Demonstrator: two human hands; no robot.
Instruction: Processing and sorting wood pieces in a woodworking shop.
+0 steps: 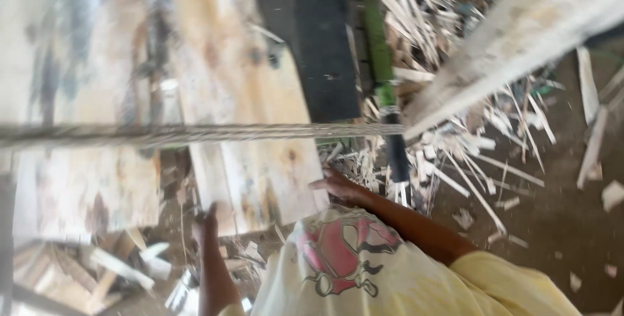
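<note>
the wide pale wooden plank (260,160) lies flat, its far part smeared by blur. the right hand (338,186) rests on its near corner, fingers together. the left hand (207,222) touches its near edge; its fingers i cannot tell. thin wood splinters (455,160) lie beside, blurred.

Pale yellow shirt (403,283), red-and-black print

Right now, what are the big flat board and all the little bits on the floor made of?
The board looks like bare, unpainted wood: pale yellow with dark knots and grain. The left hand and right hand rest at its end. The scraps look like wood splinters, pale and thin.
</note>
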